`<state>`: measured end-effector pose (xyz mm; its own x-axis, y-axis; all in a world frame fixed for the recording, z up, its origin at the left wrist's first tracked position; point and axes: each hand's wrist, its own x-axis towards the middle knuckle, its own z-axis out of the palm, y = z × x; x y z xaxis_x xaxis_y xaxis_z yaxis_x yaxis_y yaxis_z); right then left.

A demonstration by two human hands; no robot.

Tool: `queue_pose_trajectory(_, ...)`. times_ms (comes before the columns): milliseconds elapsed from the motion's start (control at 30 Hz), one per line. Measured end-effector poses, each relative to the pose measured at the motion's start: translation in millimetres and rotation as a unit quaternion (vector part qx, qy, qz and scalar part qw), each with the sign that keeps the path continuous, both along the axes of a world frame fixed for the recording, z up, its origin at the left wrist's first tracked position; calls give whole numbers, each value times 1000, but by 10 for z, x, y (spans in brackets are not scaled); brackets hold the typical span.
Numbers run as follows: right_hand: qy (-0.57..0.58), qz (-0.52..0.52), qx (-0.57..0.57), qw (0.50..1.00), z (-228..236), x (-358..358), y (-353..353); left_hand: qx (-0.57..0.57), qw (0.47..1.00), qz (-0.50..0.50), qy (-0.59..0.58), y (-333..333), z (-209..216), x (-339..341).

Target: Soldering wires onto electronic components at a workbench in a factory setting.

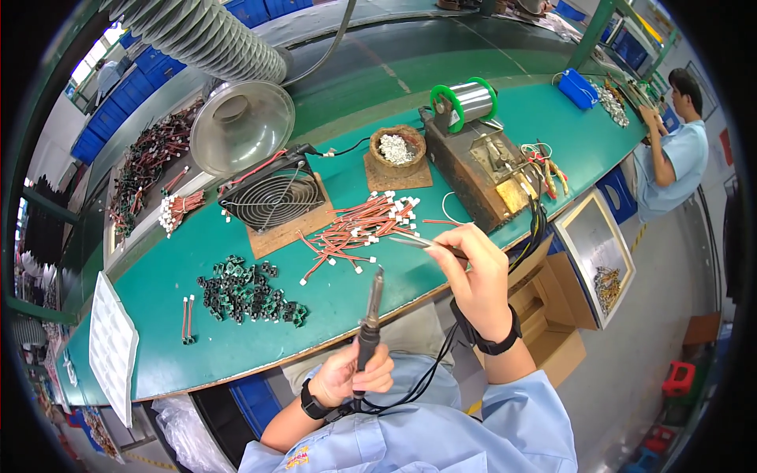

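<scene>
Head view: my left hand (352,372) has fingers wrapped round a soldering iron (371,319); my right hand (477,272) pinches tweezers (418,240) near red wires (363,224).

Wire pile (369,223) on tbl (162,276), R of fan (272,199).

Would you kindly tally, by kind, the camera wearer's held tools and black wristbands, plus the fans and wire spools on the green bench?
Soldering iron: 1
Tweezers: 1
Black wristbands: 2
Fan: 1
Wire spool: 1
Total: 6
</scene>
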<state>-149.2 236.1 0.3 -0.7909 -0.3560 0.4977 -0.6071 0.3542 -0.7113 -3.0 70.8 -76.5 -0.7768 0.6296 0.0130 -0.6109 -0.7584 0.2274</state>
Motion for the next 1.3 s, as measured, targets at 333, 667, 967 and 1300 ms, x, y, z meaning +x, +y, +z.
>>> queue_pose_trajectory(333, -16, 47, 25, 998, 41, 126, 82, -26, 999, 17, -17, -29, 10, -3)
queue_pose_trajectory(667, -12, -14, -5, 1000, 15, 15, 108, -48, 999, 15, -9, -40, -6, 22)
queue_pose_trajectory(967, -15, -135, -34, 990, 35, -12, 290, -120, 989, 83, 30, 7, 110, -25)
queue_pose_trajectory(1300, 252, -287, 178, 907, 73, -553, 241, -291, 933, 212, 29, -115, 373, -10)
